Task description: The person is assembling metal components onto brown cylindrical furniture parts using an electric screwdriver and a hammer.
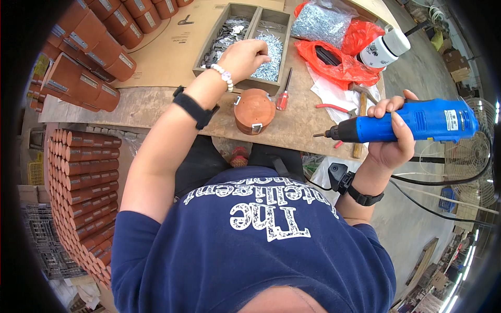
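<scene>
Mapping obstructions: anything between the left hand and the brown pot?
Yes: the near wall of the grey tray. The left hand is over small silvery fasteners, with that wall between it and the brown pot. The red-handled screwdriver lies right of the pot, off that line.

We see a blue electric screwdriver (417, 123) with a black nose, roughly level, its bit pointing left toward a round terracotta-coloured pot (254, 108), flat face up, fitted with metal clips; beyond it, we note small silvery screws (272, 48) heaped loosely.
</scene>
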The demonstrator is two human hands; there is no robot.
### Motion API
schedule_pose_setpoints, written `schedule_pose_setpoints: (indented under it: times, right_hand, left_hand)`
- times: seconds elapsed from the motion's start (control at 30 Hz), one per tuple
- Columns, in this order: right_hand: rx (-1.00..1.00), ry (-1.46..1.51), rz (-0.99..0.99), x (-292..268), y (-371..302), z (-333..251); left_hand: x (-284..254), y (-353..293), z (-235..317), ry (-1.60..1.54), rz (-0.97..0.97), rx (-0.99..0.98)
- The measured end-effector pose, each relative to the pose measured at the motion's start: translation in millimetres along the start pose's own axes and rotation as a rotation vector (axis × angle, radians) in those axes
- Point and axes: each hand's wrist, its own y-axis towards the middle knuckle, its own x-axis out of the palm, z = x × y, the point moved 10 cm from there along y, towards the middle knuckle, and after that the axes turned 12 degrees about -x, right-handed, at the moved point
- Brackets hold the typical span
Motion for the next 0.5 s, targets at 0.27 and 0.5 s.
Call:
schedule_pose_setpoints:
  times: [0.27,0.5]
  right_hand:
    - [-0.159,0.341,-0.084,23.6,8.4,-16.3]
    - [-0.211,0.399,-0.156,68.2,-0.6,-8.0]
  left_hand:
    - [-13.6,-73.4,12.2,-0.995,-0.331,-0.259]
    - [19.0,-123.1,7.7,-1.657,-0.528,-0.478]
